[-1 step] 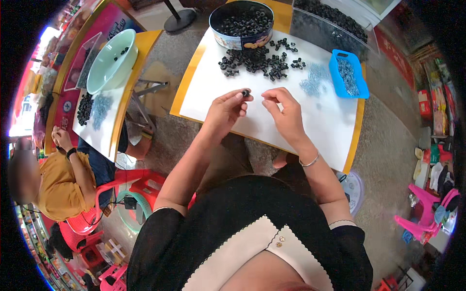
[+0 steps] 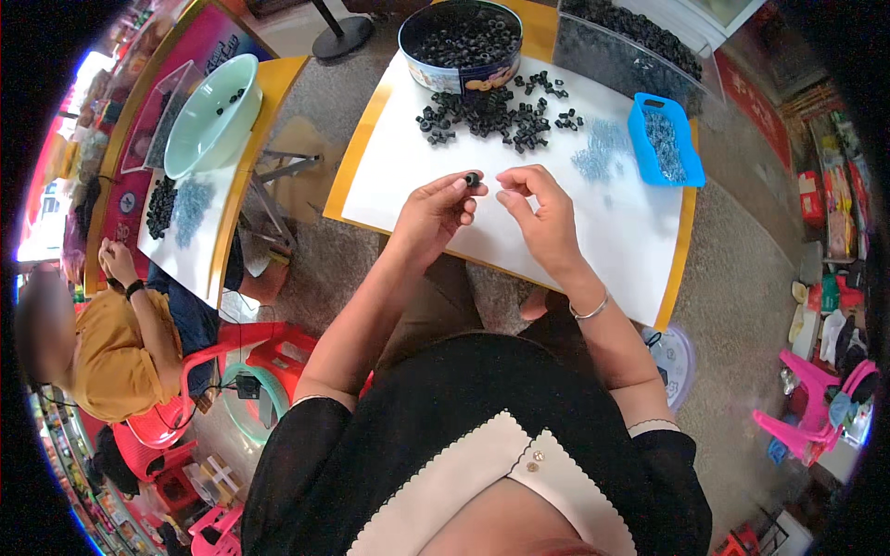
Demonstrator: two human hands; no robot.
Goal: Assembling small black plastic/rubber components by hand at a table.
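My left hand pinches a small black ring-shaped part between thumb and forefinger, its round opening showing. A short gap to its right, my right hand has thumb and forefinger brought together at the tips. Whatever they hold, if anything, is too small to make out. Beyond both hands, a heap of black parts lies on the white tabletop. To the right are a scatter of small clear bluish pieces and a blue plastic basket holding more of them.
A round tin full of black parts stands at the far edge, with a clear bin of black parts on its right. At left, a person in a yellow top sits by another table carrying a pale green basin.
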